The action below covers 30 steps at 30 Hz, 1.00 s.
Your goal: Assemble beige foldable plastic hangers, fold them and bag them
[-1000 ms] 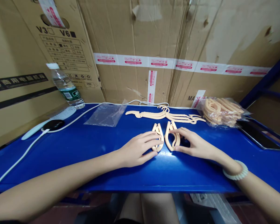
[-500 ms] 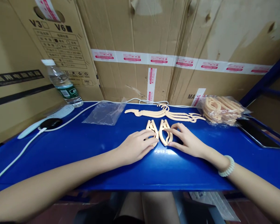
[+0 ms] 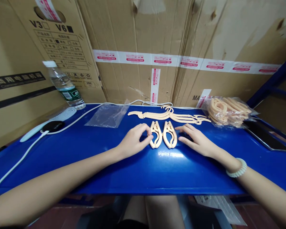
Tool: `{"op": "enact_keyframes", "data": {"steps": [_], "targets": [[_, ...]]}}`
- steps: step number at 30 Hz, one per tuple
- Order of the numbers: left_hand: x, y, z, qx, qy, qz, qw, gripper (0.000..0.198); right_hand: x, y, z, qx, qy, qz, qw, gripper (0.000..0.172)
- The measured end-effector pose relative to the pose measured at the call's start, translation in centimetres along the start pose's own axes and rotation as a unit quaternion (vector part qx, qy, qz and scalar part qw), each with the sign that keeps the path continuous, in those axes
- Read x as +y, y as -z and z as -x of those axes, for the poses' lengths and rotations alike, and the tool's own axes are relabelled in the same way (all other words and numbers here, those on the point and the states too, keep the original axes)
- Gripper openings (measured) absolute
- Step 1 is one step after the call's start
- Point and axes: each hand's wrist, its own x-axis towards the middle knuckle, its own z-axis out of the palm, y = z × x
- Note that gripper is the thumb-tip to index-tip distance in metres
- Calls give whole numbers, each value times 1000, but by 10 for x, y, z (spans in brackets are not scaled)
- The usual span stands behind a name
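Head cam: L hand (image 3: 135,140) nr folded hanger (image 3: 159,135), "V3"/"V6" on ctn (image 3: 62,54)

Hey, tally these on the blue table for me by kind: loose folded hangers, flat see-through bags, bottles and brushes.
Loose folded hangers, left one and right one: 2
Flat see-through bag: 1
Bottle: 1
Light-blue brush: 1
Total: 5

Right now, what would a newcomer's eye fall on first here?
First, two folded beige hangers, side by side on the bright blue table between the left hand and the right hand. Just behind them lie unfolded hangers, hooks toward the cardboard. Farther right, a clear bag bulges with similar beige pieces.
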Motion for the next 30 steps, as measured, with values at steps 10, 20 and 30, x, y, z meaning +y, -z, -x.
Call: {"op": "enact_keyframes", "data": {"steps": [10, 20, 30], "targets": [[-20, 0, -7, 5, 113, 29, 993, 27, -5, 6, 0, -15, 56, -14, 998, 29], [-23, -1, -5, -11, 55, -14, 998, 20, -4, 0, 0, -29, 60, -8, 998, 40], [-22, -4, -3, -30, -15, -20, 999, 26, -17, -2, 3, -48, 105, 15, 993, 40]]}}
